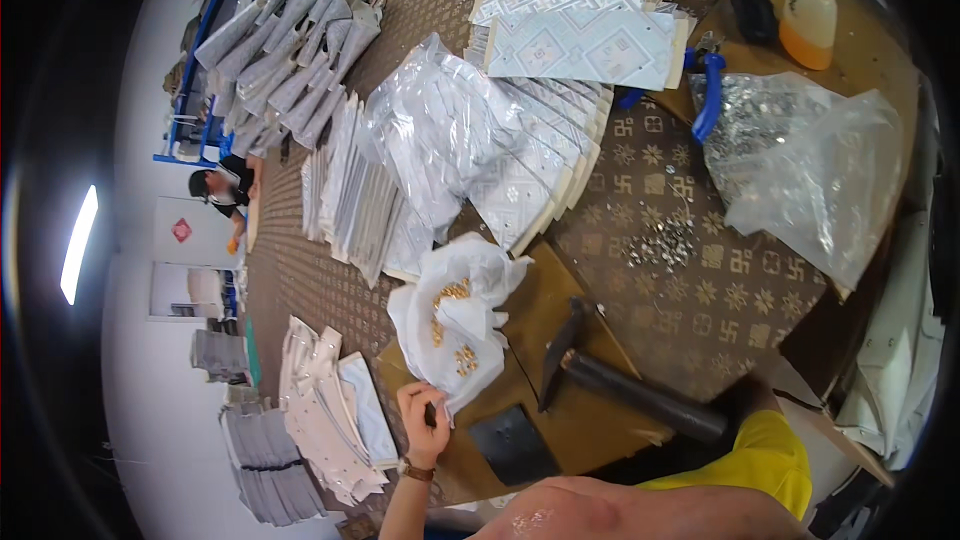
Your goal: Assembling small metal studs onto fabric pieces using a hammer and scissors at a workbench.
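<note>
My left hand point(425, 424), with a watch at the wrist, is closed at the lower edge of a crumpled white plastic bag point(478, 325). Small gold-coloured metal pieces point(440, 325) lie on that bag in two loose clusters. Under it is a brown board point(560, 300). A hammer point(640, 392) with a thick dark handle rests on the board, and a flat black pad point(513, 444) lies closer to me. Bare skin of my body or arm fills the bottom edge; my right hand does not show.
Stacks of patterned panels point(580, 45) and a clear plastic bag point(440, 120) cover the far side. At right are silver pieces point(662, 243), a bag of metal parts point(790, 160), blue-handled pliers point(709, 98) and a glue bottle point(808, 15). Another person point(225, 188) sits far left.
</note>
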Demonstrator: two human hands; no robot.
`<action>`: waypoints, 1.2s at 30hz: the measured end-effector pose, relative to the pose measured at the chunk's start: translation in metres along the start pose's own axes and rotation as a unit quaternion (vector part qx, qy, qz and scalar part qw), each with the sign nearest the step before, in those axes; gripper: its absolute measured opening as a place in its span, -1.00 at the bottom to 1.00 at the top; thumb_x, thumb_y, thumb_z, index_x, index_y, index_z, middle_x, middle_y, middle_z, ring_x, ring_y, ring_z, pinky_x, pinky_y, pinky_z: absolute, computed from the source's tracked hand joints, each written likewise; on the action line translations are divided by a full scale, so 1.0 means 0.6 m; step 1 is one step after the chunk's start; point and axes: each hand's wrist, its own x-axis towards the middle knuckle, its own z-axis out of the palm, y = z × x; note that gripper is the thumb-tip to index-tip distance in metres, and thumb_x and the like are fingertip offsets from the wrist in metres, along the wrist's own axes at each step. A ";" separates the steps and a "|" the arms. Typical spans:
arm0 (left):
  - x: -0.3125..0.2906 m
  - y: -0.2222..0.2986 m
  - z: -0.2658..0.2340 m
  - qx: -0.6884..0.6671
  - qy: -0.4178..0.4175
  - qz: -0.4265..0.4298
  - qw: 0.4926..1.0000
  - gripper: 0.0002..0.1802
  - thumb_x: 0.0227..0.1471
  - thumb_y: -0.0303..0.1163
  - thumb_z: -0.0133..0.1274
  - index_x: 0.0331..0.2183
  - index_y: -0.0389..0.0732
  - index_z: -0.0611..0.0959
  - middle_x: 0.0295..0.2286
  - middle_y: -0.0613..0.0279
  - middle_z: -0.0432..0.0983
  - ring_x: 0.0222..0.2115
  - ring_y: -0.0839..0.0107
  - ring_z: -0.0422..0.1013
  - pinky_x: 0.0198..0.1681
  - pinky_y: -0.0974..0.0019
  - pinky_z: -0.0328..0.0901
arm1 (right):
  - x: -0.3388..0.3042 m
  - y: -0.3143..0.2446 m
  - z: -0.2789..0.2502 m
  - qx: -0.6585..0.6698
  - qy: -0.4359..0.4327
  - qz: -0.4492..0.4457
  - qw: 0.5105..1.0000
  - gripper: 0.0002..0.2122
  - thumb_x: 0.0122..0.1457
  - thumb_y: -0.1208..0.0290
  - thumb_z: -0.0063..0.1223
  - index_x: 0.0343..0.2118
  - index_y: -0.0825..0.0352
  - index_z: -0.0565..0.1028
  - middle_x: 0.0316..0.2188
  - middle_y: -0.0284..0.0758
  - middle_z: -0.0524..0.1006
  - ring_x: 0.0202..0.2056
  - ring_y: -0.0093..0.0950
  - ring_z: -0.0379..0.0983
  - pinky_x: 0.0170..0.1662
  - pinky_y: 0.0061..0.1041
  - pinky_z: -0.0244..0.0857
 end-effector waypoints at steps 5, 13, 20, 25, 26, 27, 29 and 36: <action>-0.006 -0.022 -0.010 0.011 0.005 0.003 1.000 -0.74 -0.03 -0.60 0.03 -0.22 -0.28 0.60 -0.19 -0.07 0.44 -0.11 -0.05 0.38 0.07 0.05 0.27 | -0.173 0.036 -0.186 -0.052 -0.019 0.053 0.997 -0.49 0.05 0.36 0.34 0.05 0.36 0.42 -0.21 -0.13 0.61 -0.15 -0.25 0.59 -0.08 -0.30 0.48; 0.019 -0.033 0.000 -0.027 0.051 0.028 0.998 -0.74 0.06 -0.62 0.14 -0.15 -0.26 0.64 -0.14 -0.05 0.49 -0.11 -0.01 0.43 -0.02 0.18 0.36 | -0.389 0.017 -0.431 -0.127 -0.036 0.134 0.982 -0.46 0.03 0.38 0.37 0.07 0.36 0.40 -0.21 -0.16 0.60 -0.16 -0.29 0.59 -0.08 -0.34 0.48; 0.000 -0.005 -0.024 -0.114 0.143 0.109 0.977 -0.71 0.01 -0.65 0.20 -0.16 -0.25 0.67 -0.15 0.03 0.55 -0.13 0.06 0.46 -0.03 0.19 0.36 | -0.513 -0.283 -0.459 -0.111 0.072 0.134 0.982 -0.61 0.12 0.48 0.25 0.01 0.35 0.42 -0.23 -0.33 0.57 -0.23 -0.47 0.52 -0.18 -0.48 0.43; 0.034 -0.005 -0.042 -0.121 0.004 0.209 0.971 -0.73 -0.03 -0.60 0.27 -0.21 -0.20 0.71 -0.16 0.17 0.58 -0.11 0.14 0.46 0.00 0.18 0.34 | -0.594 -0.532 -0.383 -0.008 -0.036 0.148 0.988 -0.64 0.21 0.45 0.24 0.03 0.33 0.40 -0.17 -0.32 0.56 -0.16 -0.57 0.52 -0.13 -0.52 0.42; 0.038 -0.005 -0.036 -0.122 -0.007 0.215 0.969 -0.73 -0.04 -0.57 0.29 -0.22 -0.16 0.73 -0.17 0.21 0.58 -0.11 0.15 0.46 0.00 0.17 0.33 | -0.609 -0.572 -0.343 0.097 -0.083 0.107 0.986 -0.64 0.23 0.36 0.25 0.03 0.32 0.41 -0.19 -0.35 0.55 -0.18 -0.59 0.50 -0.15 -0.55 0.40; 0.038 -0.008 -0.031 -0.124 -0.016 0.220 0.967 -0.73 -0.05 -0.55 0.32 -0.22 -0.13 0.74 -0.18 0.26 0.58 -0.12 0.17 0.46 0.00 0.17 0.33 | -0.620 -0.611 -0.300 0.199 -0.130 0.065 0.969 -0.62 0.26 0.28 0.27 0.02 0.30 0.41 -0.21 -0.37 0.53 -0.21 -0.62 0.49 -0.18 -0.58 0.38; 0.030 -0.018 -0.022 -0.142 -0.011 0.206 0.968 -0.73 -0.05 -0.53 0.33 -0.22 -0.12 0.74 -0.17 0.26 0.58 -0.11 0.18 0.46 0.01 0.17 0.32 | -0.611 -0.669 -0.239 0.210 -0.323 0.093 0.918 -0.53 0.25 0.08 0.31 0.02 0.28 0.40 -0.27 -0.42 0.48 -0.28 -0.64 0.43 -0.23 -0.61 0.34; 0.006 -0.030 -0.015 -0.188 -0.003 0.151 0.970 -0.75 0.00 -0.44 0.34 -0.21 -0.09 0.75 -0.12 0.27 0.57 -0.06 0.21 0.44 0.07 0.17 0.28 | -0.599 -0.725 -0.104 0.151 -0.484 0.332 0.795 -0.10 0.01 -0.53 0.14 0.01 0.37 0.39 -0.35 -0.35 0.48 -0.42 -0.61 0.43 -0.35 -0.61 0.34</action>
